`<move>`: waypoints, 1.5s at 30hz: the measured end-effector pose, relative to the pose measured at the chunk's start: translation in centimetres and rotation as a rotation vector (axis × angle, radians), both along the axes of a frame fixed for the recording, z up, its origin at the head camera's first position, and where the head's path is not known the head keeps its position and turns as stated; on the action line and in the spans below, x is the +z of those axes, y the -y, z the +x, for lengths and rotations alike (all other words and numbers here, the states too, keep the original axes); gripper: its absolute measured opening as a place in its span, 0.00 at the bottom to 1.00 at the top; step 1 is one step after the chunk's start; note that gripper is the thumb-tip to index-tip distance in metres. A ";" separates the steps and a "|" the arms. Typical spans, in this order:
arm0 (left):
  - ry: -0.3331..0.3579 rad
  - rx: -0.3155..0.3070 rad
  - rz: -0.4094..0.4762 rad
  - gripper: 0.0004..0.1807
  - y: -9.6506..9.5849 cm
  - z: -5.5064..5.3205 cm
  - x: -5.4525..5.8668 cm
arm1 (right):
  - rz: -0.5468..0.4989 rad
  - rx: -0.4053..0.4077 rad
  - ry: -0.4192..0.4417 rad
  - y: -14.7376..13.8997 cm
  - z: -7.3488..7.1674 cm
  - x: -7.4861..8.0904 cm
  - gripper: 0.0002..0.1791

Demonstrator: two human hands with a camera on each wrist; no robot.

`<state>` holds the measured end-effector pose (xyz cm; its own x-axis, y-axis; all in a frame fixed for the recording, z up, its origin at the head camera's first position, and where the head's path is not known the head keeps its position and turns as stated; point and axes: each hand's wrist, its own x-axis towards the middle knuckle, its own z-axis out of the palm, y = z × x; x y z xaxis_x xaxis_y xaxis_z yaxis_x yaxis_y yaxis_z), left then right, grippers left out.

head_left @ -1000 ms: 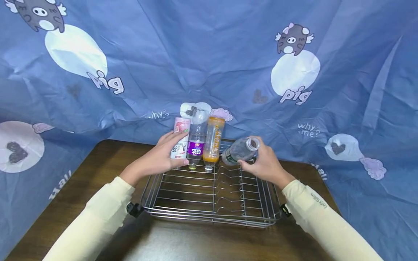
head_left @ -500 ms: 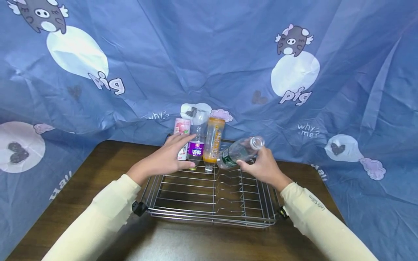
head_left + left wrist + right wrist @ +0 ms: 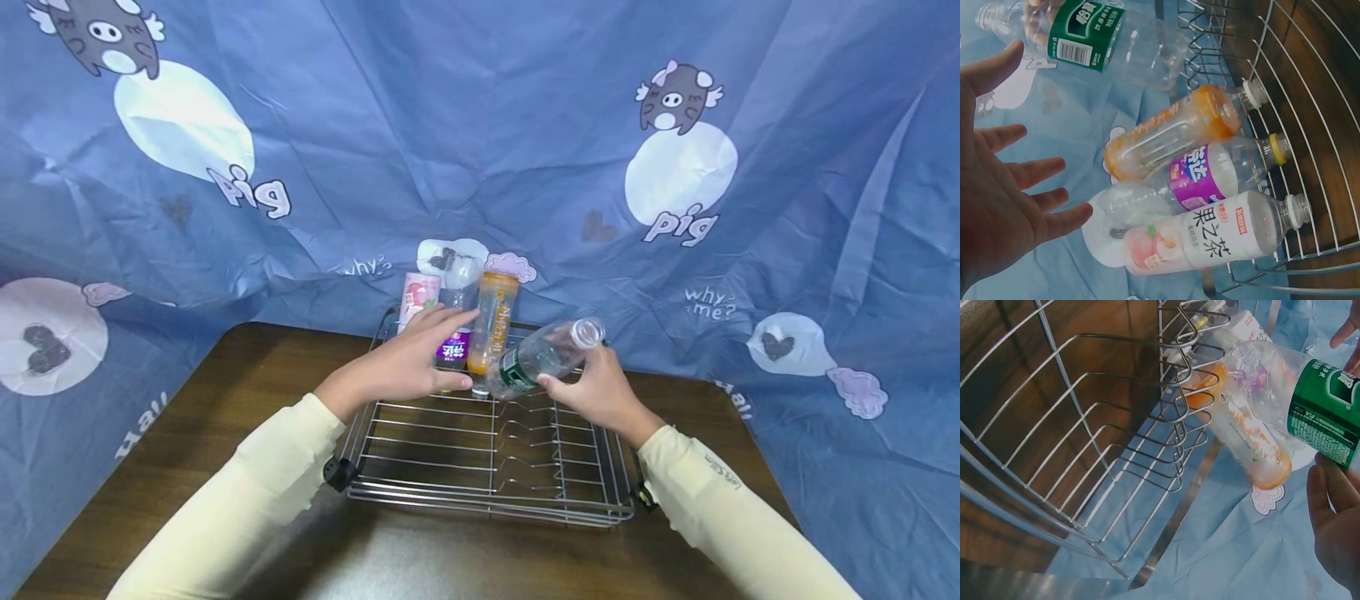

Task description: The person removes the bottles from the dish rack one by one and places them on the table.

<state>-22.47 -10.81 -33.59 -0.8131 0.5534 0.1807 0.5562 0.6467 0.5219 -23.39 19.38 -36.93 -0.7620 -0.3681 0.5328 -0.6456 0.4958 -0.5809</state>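
My right hand (image 3: 596,387) grips a clear plastic bottle (image 3: 547,354) with a green label. The bottle tilts, its uncapped mouth up to the right and its base low to the left, near the orange bottle. Three bottles stand mouth down at the rack's back: a white-and-pink peach drink bottle (image 3: 1210,234), a clear one with a purple label (image 3: 1200,175), and a clear one with orange ends (image 3: 497,321). My left hand (image 3: 408,358), fingers spread and holding nothing, overlaps the peach and purple-label bottles in the head view; the left wrist view shows it apart from them.
A metal wire dish rack (image 3: 427,440) stands on the brown wooden table (image 3: 405,558), with wavy plate dividers (image 3: 1179,419) on its right side. Behind the table hangs a blue cloth (image 3: 480,150) printed with pigs. A small black device (image 3: 340,473) sits by the left wrist.
My left hand has moved right, from beside the peach bottle to in front of the purple-label one. The green-label bottle in my right hand has shifted left and slightly down, nearer the orange bottle.
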 end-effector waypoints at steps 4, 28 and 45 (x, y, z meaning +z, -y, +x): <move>0.010 -0.010 0.010 0.54 -0.3 -0.1 -0.3 | -0.014 -0.005 0.034 0.1 0.1 -0.2 0.30; 0.089 -0.049 0.013 0.53 -1.3 -1.1 -1.4 | -0.239 0.016 0.277 1.1 0.6 0.1 0.28; 0.152 -0.088 0.061 0.55 -2.0 -1.4 -1.6 | -0.388 0.040 0.395 2.0 1.1 0.4 0.27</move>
<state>-23.82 -8.77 -35.22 -0.7826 0.6152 0.0952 0.5209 0.5635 0.6411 -22.25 17.37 -36.50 -0.9208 -0.2346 0.3117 -0.3557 0.1767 -0.9177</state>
